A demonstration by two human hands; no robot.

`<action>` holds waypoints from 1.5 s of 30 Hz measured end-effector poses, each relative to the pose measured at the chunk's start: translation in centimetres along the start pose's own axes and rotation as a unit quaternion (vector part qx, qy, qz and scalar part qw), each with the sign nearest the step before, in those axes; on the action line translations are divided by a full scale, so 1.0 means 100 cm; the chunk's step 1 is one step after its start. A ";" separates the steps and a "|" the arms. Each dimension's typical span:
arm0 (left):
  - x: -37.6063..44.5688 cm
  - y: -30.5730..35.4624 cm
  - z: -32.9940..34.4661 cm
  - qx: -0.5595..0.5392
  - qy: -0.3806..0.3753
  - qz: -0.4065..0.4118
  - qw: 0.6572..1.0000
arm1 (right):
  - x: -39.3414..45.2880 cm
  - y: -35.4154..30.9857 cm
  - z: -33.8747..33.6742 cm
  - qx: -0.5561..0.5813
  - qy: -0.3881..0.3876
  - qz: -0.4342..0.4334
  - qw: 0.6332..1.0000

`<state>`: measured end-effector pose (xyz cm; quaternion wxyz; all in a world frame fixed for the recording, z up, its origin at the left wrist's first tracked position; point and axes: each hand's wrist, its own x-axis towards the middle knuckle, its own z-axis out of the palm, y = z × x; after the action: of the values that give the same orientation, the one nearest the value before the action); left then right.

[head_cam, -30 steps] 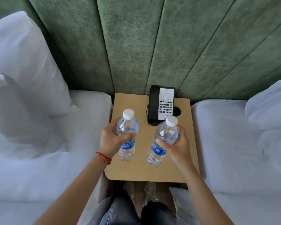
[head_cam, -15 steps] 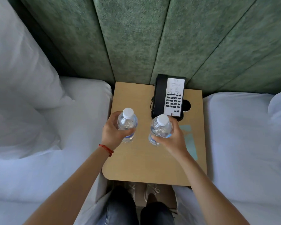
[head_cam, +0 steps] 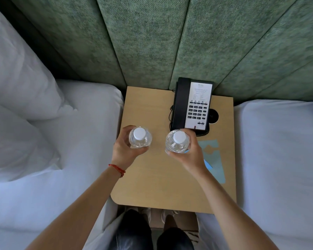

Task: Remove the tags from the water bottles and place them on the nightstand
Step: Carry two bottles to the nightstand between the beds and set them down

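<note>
Clear plastic on both sides: the left hand [head_cam: 126,150] curls round the left bottle [head_cam: 140,139], thumb across the near side, fingers wrapped behind it, and the right hand [head_cam: 192,154] grips the right bottle [head_cam: 177,141] the same way. Both bottles stand upright, white caps facing straight up at the camera, side by side and apart over the middle of the worktop [head_cam: 152,186]; whether their bases touch the wood I cannot tell from this angle. Just behind the right bottle sits a black phone [head_cam: 192,105] with a white keypad card, its near end almost meeting the right fingertips, and a dark round socket [head_cam: 213,116] shows at its right side. On the worktop's right part lie pale blue tags [head_cam: 213,159], flat on the wood, partly hidden under the right wrist. A red string bracelet [head_cam: 117,169] circles the left wrist. White beds flank the worktop, the left bed [head_cam: 61,159] carrying a big pillow [head_cam: 16,78], the right bed [head_cam: 278,150] close against the far edge. Green padded panels [head_cam: 152,42] rise behind. Below the worktop's near edge, dark trousers [head_cam: 134,231] and pale shoes peek out.
</note>
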<state>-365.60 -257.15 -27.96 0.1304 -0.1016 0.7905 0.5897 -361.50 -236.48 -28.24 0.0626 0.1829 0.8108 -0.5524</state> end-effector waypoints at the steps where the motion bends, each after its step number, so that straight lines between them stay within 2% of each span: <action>1: 0.000 -0.003 0.000 0.002 0.000 -0.003 1.000 | 0.001 0.003 0.001 -0.005 -0.005 0.000 1.000; 18: -0.012 -0.017 -0.011 0.043 -0.009 -0.002 0.999 | -0.007 0.018 0.001 -0.053 -0.060 0.025 0.997; 22: -0.016 -0.020 -0.009 0.033 0.000 -0.016 0.999 | -0.014 0.016 0.001 -0.046 -0.054 0.044 0.997; 32: -0.032 -0.006 -0.007 0.050 0.024 -0.058 0.997 | -0.035 0.008 -0.006 -0.058 -0.032 0.026 0.997; 35: -0.045 -0.001 -0.010 0.055 0.035 -0.043 0.997 | -0.044 -0.001 -0.010 -0.056 -0.016 0.034 0.998; 41: -0.084 0.006 -0.015 0.137 0.072 -0.008 0.988 | -0.074 -0.021 -0.016 -0.046 0.032 0.044 0.997; 45: -0.109 0.014 -0.021 0.197 0.079 0.030 0.977 | -0.095 -0.038 -0.016 -0.092 0.018 -0.009 0.996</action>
<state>-355.89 -258.64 -22.53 0.0672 -0.0963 0.9017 0.4161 -353.94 -238.33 -21.45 0.0595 0.1788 0.8611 -0.4723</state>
